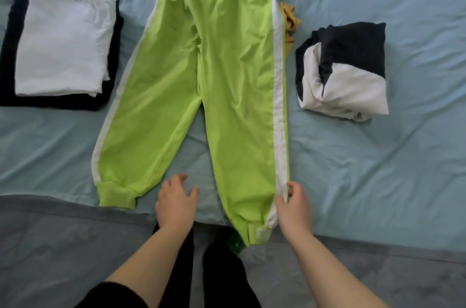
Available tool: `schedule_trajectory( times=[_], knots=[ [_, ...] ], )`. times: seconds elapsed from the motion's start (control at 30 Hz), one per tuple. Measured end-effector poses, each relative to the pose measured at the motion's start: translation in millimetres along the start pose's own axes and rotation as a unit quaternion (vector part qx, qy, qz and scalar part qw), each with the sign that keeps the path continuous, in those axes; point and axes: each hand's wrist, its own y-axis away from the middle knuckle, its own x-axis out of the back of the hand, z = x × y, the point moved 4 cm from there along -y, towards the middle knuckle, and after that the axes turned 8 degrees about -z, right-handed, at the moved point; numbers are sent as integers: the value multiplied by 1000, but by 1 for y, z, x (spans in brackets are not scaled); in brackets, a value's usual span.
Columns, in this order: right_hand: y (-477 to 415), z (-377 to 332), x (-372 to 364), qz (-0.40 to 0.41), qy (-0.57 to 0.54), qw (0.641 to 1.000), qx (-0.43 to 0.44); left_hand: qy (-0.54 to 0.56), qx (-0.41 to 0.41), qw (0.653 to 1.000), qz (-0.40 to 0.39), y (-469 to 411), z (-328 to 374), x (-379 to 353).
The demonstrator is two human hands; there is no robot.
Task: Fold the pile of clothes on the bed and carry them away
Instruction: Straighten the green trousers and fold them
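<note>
Grey quilted surface [63, 244], near edge.

Black sleeve [118, 294], black trousers [227, 277]

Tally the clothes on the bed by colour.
Lime-green track pants: 1
White folded garment: 1
Dark folded garment under it: 1
Mustard garment, mostly hidden: 1
Dark-and-white bundle: 1, possibly more than one piece
Total: 5

Home bedroom: bed [378, 181] under blue sheet, folded clothes [60, 40]
</note>
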Motion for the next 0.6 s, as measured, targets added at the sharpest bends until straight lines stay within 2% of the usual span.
schedule_trajectory(
  times=[0.07, 0.13, 0.2, 0.3, 0.43, 0.47, 0.53, 0.6],
  knots=[
    [5, -22, -11, 15, 91, 994, 59, -153, -24, 988, 28, -22, -9, 25],
    [11, -43, -29, -5, 193, 975, 113, -271, -21, 962, -23, -44, -25, 38],
    [15, -63, -56, -63, 253, 951, 165, -322, -68, 942, -70, -59, -41, 42],
    [25, -91, -96, -136, 305, 916, 224, -316, -126, 933, -121, -63, -56, 43],
    [35, -129, -128, -175, 316, 900, 244, -263, -129, 937, -190, -46, -69, 41],
    [35, -142, -134, -179, 314, 898, 252, -253, -138, 941, -176, -46, -69, 46],
    [31, -169, -144, -177, 308, 894, 274, -219, -146, 961, -90, -57, -64, 67],
    [21, -198, -152, -169, 307, 888, 297, -162, -114, 980, -1, -81, -57, 95]
  ],
)
